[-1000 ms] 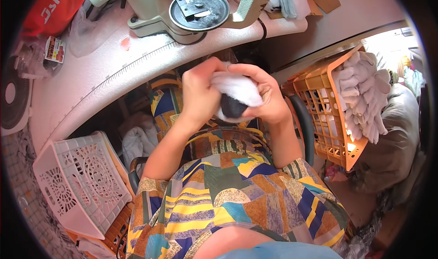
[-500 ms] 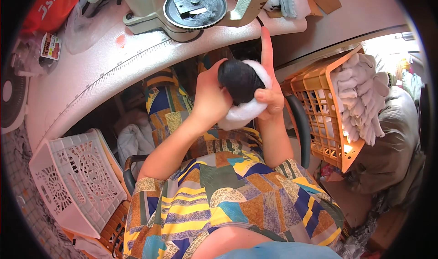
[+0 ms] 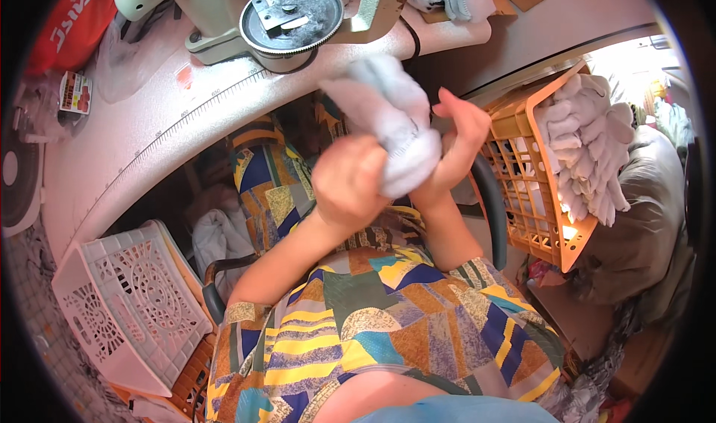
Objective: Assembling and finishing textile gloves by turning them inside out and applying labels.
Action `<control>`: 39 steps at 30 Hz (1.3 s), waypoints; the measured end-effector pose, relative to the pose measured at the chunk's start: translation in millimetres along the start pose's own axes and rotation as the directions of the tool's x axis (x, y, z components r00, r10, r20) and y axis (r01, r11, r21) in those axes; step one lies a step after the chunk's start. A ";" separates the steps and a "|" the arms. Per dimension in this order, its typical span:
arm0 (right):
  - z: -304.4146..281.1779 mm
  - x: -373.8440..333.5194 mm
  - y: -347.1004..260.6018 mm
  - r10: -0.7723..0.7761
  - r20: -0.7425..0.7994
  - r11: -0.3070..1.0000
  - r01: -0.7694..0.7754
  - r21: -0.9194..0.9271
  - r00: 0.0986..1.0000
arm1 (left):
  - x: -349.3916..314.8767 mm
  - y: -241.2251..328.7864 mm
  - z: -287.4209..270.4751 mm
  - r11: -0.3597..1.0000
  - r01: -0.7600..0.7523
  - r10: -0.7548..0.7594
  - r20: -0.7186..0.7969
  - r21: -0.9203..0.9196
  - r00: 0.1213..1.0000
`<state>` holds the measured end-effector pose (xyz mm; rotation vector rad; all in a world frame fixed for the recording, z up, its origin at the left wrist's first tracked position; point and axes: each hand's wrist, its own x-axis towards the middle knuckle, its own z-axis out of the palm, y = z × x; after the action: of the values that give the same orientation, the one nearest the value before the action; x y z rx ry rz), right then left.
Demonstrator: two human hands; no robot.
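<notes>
Between my two hands is a white sock (image 3: 406, 128), partly smeared by motion, its light grey-white end pointing up toward the table edge. My left hand (image 3: 349, 178) is closed in a fist at the sock's lower left side. On the other side my right hand (image 3: 461, 143) cups the sock's thick folded part against the palm, with a finger standing bent away from the cloth; its thumb is hidden. Beyond the sock, on the table, stands a machine with a round toothed metal plate (image 3: 317, 32).
A white speckled table (image 3: 160, 114) with a printed ruler curves ahead. To the right an orange basket (image 3: 526, 192) stands tilted, full of white socks (image 3: 585, 147). At left is a white plastic crate (image 3: 142, 296). Chair armrests (image 3: 488, 214) flank me; a red bag (image 3: 78, 20) lies far left.
The black part that showed inside the white rim is out of sight; the sock now shows white and stands upward. My left hand has curled into a fist, and my right index finger has bent.
</notes>
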<state>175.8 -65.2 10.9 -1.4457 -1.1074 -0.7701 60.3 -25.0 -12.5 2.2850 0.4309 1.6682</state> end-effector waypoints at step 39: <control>-23.6 -11.5 -18.5 0.019 0.997 -0.853 -0.518 0.059 0.081 | -45.4 -43.7 -1.7 0.302 0.923 -0.888 0.282 -0.237 0.363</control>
<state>157.4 -91.4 11.6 -0.2271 -0.0523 1.6452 42.3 -2.9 -68.7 1.2952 1.0572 0.8741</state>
